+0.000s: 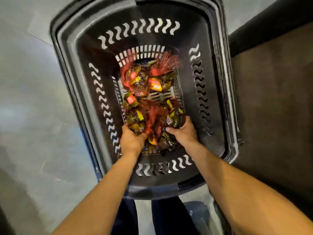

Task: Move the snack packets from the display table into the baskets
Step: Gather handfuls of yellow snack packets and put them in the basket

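A deep black plastic basket (81, 53) with wavy slots in its walls stands on the floor below me. Its bottom holds several snack packets (137, 82) with dark, yellow and red wrappers, bundled in red mesh netting. Both my arms reach down inside it. My left hand (131, 141) grips a netted bundle of packets (135, 123) at the near left of the pile. My right hand (183, 131) is closed on a dark packet (176, 118) at the near right.
Grey floor (30, 99) lies left of the basket. A dark brown surface with a black edge (274, 99) stands close to the basket's right side. My dark trouser legs show below the basket's near rim.
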